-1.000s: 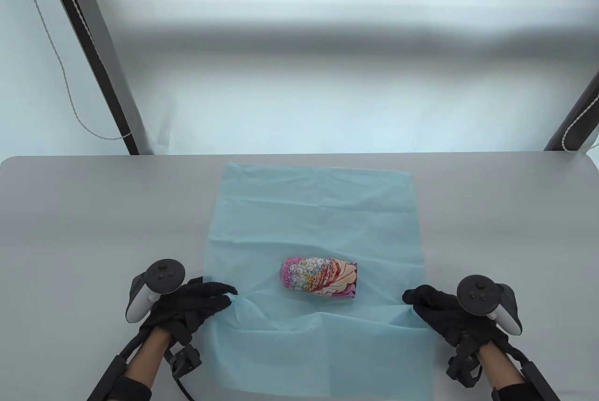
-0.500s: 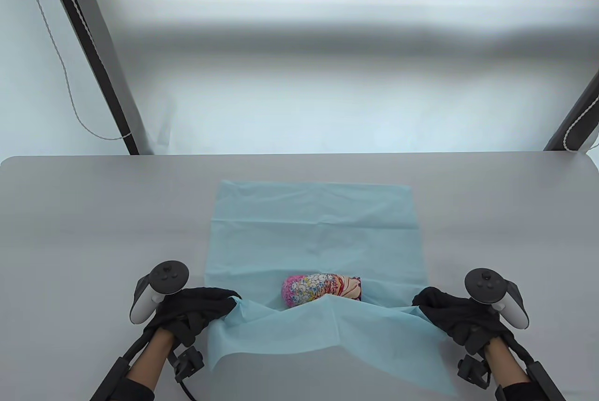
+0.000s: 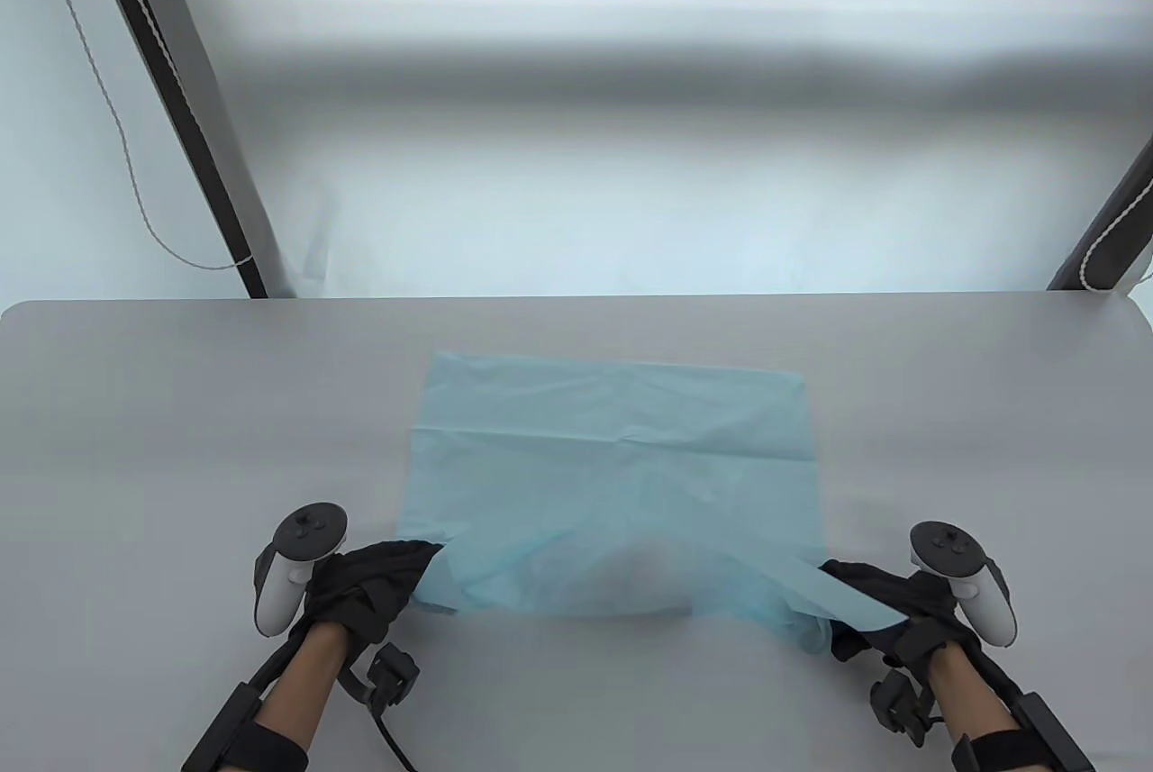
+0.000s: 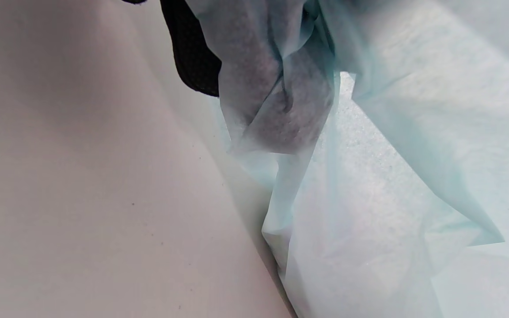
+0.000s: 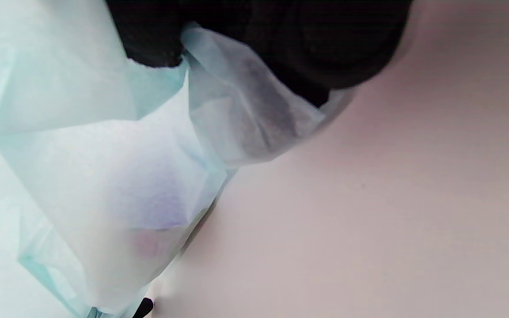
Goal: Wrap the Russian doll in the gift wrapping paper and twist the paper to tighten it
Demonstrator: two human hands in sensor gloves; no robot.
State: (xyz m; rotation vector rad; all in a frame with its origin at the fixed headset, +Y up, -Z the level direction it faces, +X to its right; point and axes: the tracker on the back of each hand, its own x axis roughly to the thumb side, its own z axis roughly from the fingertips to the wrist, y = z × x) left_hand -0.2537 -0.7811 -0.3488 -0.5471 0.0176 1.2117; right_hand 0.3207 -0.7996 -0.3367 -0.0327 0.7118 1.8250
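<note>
Both hands, the left hand (image 3: 365, 587) and the right hand (image 3: 887, 605), pinched the near edge of the pale blue paper (image 3: 621, 457) folded over the doll (image 3: 630, 578), a faint bulge underneath on the grey table (image 3: 180, 412).

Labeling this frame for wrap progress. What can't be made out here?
- Russian doll: table view, covered by the blue wrapping paper; only a pale bulge, so its pattern and exact pose are unreadable.
- Left hand: left wrist view, fingers mostly cut off by the top edge and veiled by paper.
- Right hand: right wrist view, blurred and partly draped; exact finger placement unclear.
</note>
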